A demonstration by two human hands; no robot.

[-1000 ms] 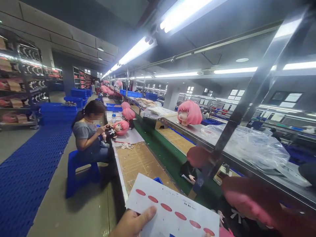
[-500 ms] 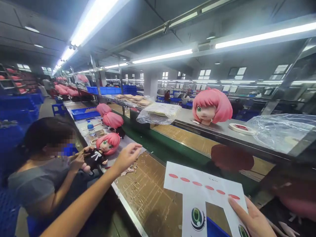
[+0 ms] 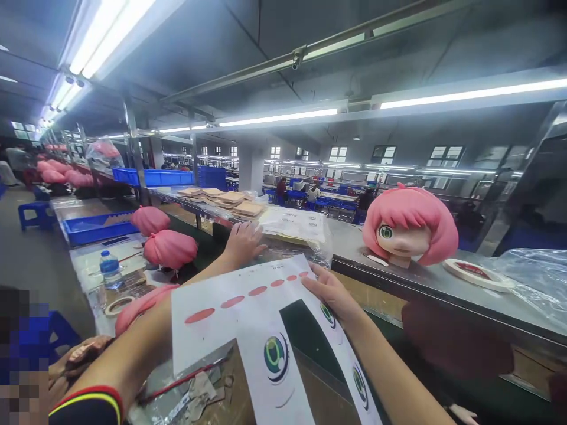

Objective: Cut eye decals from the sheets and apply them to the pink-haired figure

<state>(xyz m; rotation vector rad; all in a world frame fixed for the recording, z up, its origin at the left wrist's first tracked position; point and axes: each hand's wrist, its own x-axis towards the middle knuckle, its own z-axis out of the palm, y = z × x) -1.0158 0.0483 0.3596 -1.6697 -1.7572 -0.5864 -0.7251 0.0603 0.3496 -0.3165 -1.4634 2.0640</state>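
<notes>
My right hand point(image 3: 336, 292) pinches the edge of a cut white sticker sheet point(image 3: 212, 289) printed with a row of red ovals and several green eyes. Pieces have been cut out of the sheet, so the bench shows through the gaps. My left hand point(image 3: 241, 243) reaches over the shelf edge with its fingers spread, at the near-left side of a clear plastic bag of printed sheets point(image 3: 295, 224); whether it touches the bag I cannot tell. On the shelf to the right sits a pink-haired doll head point(image 3: 410, 227) with one green eye visible.
Flat tan pieces point(image 3: 230, 198) are stacked on the shelf, left of the bag. A tape roll point(image 3: 478, 275) and clear plastic film point(image 3: 535, 277) lie at right. Pink doll heads point(image 3: 170, 248), a water bottle point(image 3: 110, 270) and a co-worker's hands point(image 3: 82, 357) are at left.
My left hand has moved forward to the shelf beside the bag. The sticker sheet, in my right hand, has come up and left. The view has turned right.
</notes>
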